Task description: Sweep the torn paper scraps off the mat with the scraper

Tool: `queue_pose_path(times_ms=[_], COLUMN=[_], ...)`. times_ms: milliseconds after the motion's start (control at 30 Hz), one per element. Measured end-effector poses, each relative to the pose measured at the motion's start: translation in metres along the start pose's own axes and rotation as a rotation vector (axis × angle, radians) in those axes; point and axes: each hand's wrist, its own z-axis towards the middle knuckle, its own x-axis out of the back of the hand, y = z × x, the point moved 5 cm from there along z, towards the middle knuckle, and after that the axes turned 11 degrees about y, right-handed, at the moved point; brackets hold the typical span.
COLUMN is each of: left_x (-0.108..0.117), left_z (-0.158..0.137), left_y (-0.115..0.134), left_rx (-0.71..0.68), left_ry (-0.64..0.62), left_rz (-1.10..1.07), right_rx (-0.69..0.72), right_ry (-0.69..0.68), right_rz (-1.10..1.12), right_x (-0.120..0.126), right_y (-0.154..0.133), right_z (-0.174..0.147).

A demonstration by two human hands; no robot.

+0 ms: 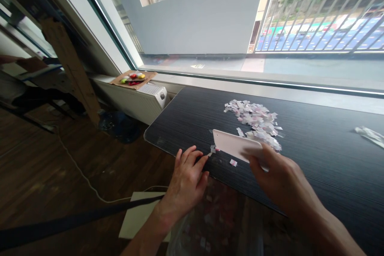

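My right hand (pixel 279 176) grips one end of a flat, pale pink rectangular plate (pixel 232 143) with rounded corners, tilted on its long edge over the black tabletop (pixel 192 116). Beside the plate's far end lie a few small paper bits (pixel 213 149), and a single pink-and-white paper piece (pixel 233 163) sits below it. My left hand (pixel 189 174) is at the table's near edge, fingers stretched out and apart, the index fingertip close to those bits. Behind the plate spreads a heap of small paper pieces (pixel 255 118). Under the table edge, a clear container (pixel 219 228) holds similar bits.
A crumpled whitish strip (pixel 370 135) lies on the table's right. Left of the table are a radiator (pixel 141 102), cardboard with colourful items (pixel 133 78), a large water bottle (pixel 118 126) and a cable (pixel 79 174) on the floor. A window runs behind; a dark strap crosses lower left.
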Motion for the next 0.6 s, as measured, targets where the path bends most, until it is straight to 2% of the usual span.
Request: queue_pose_path(times_ms=[133,267,400,600], left_x=[0.003,0.001,-0.002,-0.004], left_z=[0.0,0.0,0.004,0.007], left_y=[-0.001,0.002,0.013,0.021], left_rx=[-0.002,-0.015,-0.054,-0.087], left_ry=[0.006,0.002,-0.012,-0.023], left_rz=[0.007,0.003,-0.02,-0.022], right_rx=[-0.063,-0.149,-0.175,-0.222], right_ry=[-0.072,-0.032,-0.046,-0.031], right_rz=[-0.018,-0.068,0.027,0.051], right_x=[0.019,0.043,0.042,0.035], right_y=[0.017,0.033,0.036,0.037], right_z=[-0.011,-0.021,-0.029,-0.035])
